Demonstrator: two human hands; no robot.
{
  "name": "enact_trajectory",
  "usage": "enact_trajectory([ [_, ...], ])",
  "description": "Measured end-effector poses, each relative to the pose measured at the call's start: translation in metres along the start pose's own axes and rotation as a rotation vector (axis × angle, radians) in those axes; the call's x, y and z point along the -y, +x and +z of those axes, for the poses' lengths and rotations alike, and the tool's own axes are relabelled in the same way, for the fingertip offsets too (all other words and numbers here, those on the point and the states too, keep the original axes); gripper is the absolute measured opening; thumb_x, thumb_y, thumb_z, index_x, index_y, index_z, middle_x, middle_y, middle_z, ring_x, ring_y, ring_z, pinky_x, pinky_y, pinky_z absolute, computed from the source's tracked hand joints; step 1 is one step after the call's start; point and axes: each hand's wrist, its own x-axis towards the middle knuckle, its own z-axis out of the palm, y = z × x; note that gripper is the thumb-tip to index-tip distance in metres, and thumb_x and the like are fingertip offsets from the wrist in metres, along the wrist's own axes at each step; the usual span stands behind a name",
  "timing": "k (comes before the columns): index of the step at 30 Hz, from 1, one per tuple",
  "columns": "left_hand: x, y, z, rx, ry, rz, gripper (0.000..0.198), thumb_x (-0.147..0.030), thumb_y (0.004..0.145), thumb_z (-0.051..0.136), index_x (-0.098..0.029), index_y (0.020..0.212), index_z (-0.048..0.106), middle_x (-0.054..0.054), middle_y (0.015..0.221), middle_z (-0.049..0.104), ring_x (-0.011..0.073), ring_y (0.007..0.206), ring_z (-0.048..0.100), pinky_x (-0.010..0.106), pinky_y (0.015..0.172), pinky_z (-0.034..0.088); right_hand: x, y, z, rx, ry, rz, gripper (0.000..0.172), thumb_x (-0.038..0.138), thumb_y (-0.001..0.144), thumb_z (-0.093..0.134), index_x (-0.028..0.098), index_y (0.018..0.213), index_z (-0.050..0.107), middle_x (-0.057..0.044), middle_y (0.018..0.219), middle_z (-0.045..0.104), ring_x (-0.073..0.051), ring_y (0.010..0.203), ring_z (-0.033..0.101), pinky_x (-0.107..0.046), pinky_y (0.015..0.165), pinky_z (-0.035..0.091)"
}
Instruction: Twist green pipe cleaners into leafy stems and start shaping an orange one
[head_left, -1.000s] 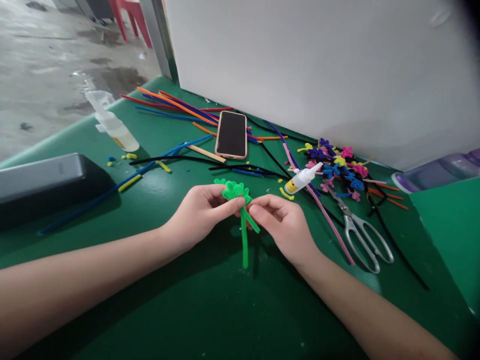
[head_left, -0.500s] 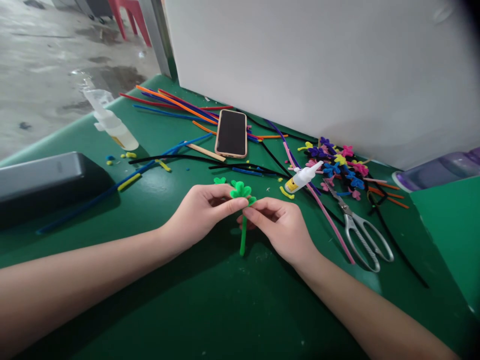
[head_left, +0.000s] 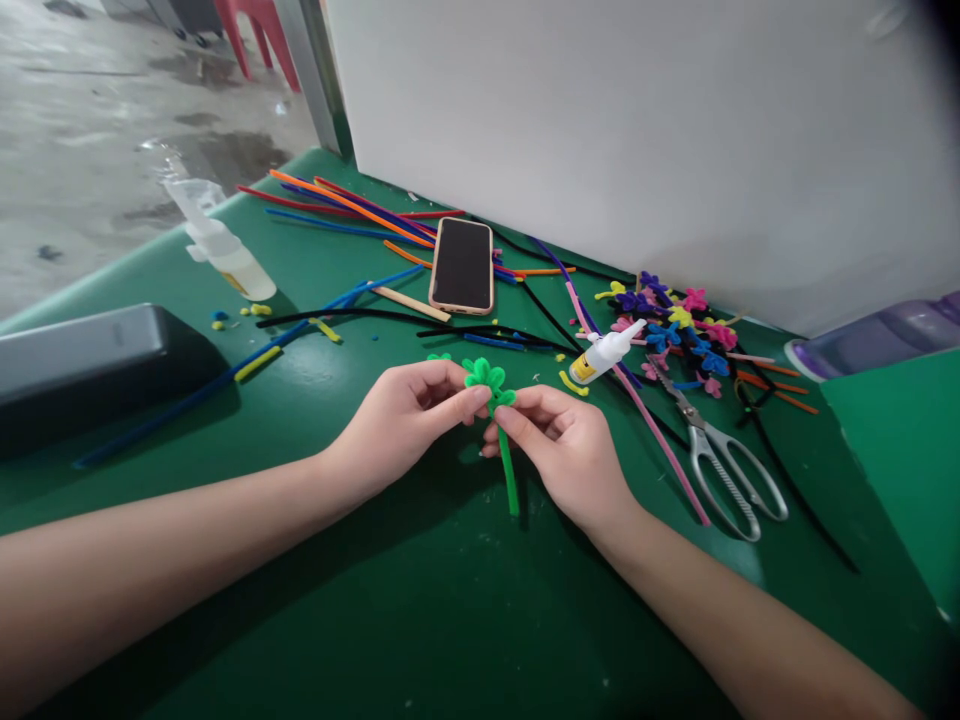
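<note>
Between my hands is a green pipe-cleaner flower (head_left: pixel 486 374), its looped petals on top and its straight stem slanting down to the right. My left hand (head_left: pixel 420 405) pinches it at the left, just under the petals. From the right, my right hand (head_left: pixel 559 440) has thumb and forefinger closed on the flower where a small loop meets the stem. Another bit of green (head_left: pixel 439 357) shows behind my left fingers, mostly hidden. A white glue bottle (head_left: pixel 606 352) lies tilted beyond my right hand, with a curved yellow scrap beside it.
Silver scissors (head_left: pixel 724 460) lie at the right, near a pile of colourful pipe-cleaner flowers (head_left: pixel 679 330). A phone (head_left: pixel 463 265) rests among loose pipe cleaners (head_left: pixel 352 205). At the left stand a glue bottle (head_left: pixel 232 260) and a dark grey case (head_left: pixel 97 360). A white panel (head_left: pixel 600 130) borders the green table.
The green stem has swung, its lower end moving right. A small loop now shows at my right fingertips. Both hands stay nearly in place, still holding the flower.
</note>
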Motion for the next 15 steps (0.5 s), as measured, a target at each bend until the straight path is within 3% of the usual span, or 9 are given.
enact_trajectory([
  [9,-0.001,-0.003,0.003,-0.032,0.045,0.036,0.02,-0.035,0.081,0.059,-0.015,0.076,0.06,-0.001,0.067,0.058,0.0117,0.062,0.053,0.022,0.057,0.042,0.002,-0.001,0.002,0.032,-0.049,-0.006,0.012,0.028,0.082,0.06,0.017,0.078,0.063,0.002,0.061,0.061,-0.01,0.052,0.06,-0.024,0.054,0.052],
  [15,-0.001,-0.008,0.008,-0.107,-0.039,0.018,0.019,-0.034,0.079,0.062,-0.015,0.075,0.058,0.0,0.068,0.059,0.012,0.062,0.055,0.023,0.058,0.044,0.001,-0.008,0.011,-0.029,0.04,0.037,0.012,0.029,0.082,0.06,0.017,0.077,0.06,0.001,0.062,0.062,-0.011,0.055,0.06,-0.025,0.057,0.053],
])
